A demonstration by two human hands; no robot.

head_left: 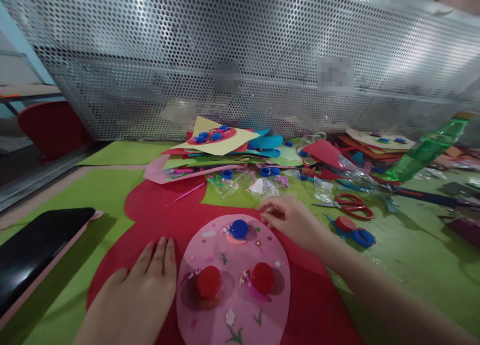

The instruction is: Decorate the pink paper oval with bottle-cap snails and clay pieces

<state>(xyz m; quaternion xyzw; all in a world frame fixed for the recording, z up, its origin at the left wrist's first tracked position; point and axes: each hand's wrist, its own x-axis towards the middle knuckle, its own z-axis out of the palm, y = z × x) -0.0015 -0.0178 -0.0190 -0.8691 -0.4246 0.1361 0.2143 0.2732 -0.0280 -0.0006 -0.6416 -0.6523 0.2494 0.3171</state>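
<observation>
My left hand lies flat on a red paper shape, its fingers stretched out beside the left edge of a pink paper oval. Over the oval's upper right edge, my right hand is curled, thumb and fingertips close together. Whatever it may pinch is too small to make out. On the oval stand a blue bottle cap, a left red cap and a right red cap, with small clay pieces beside them. A clay flower and green leaf shapes decorate the pink paper.
A black tablet or phone lies at left. Red-handled scissors, loose caps and a leaning green bottle are at right. Behind are plastic bags, a pink stick tool, stacked coloured paper and a perforated metal panel.
</observation>
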